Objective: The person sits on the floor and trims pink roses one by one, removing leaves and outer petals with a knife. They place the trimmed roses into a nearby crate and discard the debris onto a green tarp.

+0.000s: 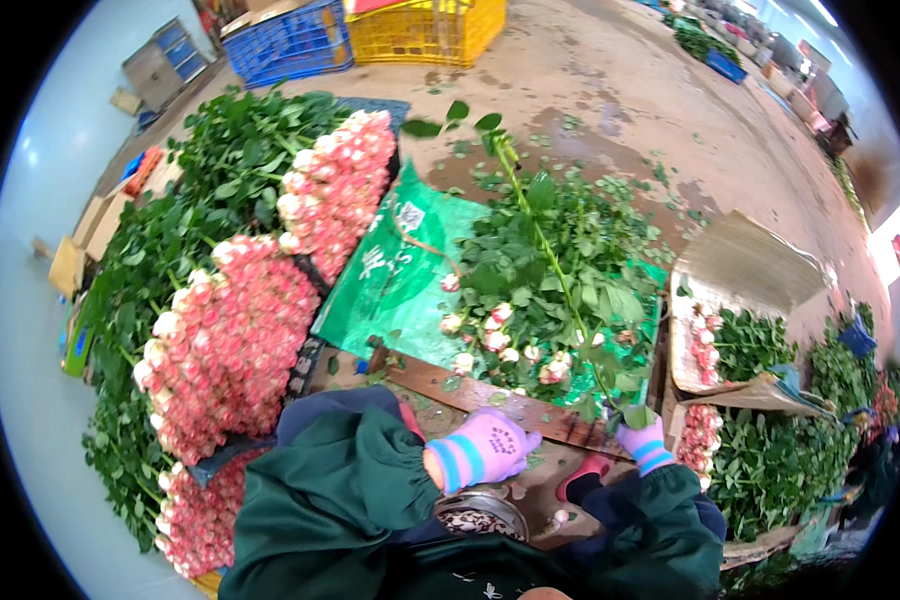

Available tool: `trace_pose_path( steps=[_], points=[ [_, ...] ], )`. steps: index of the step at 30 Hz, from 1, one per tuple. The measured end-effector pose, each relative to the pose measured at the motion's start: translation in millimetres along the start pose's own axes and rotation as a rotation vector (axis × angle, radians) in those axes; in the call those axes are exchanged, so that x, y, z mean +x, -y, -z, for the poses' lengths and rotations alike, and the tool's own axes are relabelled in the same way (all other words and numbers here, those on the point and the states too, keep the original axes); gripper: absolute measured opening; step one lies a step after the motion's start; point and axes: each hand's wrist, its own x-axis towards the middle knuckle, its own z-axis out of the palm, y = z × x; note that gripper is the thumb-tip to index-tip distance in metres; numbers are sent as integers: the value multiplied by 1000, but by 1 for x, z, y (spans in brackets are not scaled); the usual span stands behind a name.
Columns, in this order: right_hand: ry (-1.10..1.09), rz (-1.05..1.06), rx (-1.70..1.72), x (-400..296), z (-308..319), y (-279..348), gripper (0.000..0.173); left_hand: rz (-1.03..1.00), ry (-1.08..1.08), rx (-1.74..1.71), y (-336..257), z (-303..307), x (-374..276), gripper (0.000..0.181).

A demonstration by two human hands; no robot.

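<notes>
My right hand [643, 435], in a lilac glove with a blue-striped cuff, grips the near end of a long leafy rose stem [544, 240]. The stem slants up and away to the left; its near end is partly hidden by leaves and the glove. Gloved alike, my left hand [491, 448] hovers above my lap with fingers partly curled, and its palm side is hidden. Just beyond both hands runs a wet wooden board [487, 397]. Behind it, loose roses with pink-and-white heads [497, 340] lie in a leafy pile on a green plastic sheet [390, 277].
Large stacks of pink roses [232, 345] fill the left side. At right, wrapped rose bunches [701, 435] lie beside an upturned sheet [742, 262]. A metal bowl [495, 506] sits between my legs. Blue [289, 45] and yellow [427, 34] crates stand at the back.
</notes>
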Motion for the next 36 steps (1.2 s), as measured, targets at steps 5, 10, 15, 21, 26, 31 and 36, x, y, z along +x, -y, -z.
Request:
trace_pose_path(
  steps=[5, 10, 15, 21, 26, 31, 36],
  points=[
    [21, 237, -62, -8, -8, -7, 30, 73, -23, 13, -2, 9, -12, 22],
    [309, 235, -396, -9, -58, -25, 27, 63, 71, 66, -4, 0, -14, 20],
    [462, 300, -468, -12, -37, 45, 28, 70, 201, 130, -7, -3, -16, 31],
    [630, 156, -457, 5, -61, 95, 25, 81, 292, 77, 2, 5, -17, 30],
    [561, 60, -292, -2, -98, 87, 21, 77, 242, 58, 8, 4, -13, 30],
    [605, 71, -204, -8, -125, 96, 17, 114, 292, 47, 7, 6, -19, 39],
    [410, -263, -94, -8, -136, 85, 24, 33, 270, 84, 1, -2, -3, 37]
  ],
)
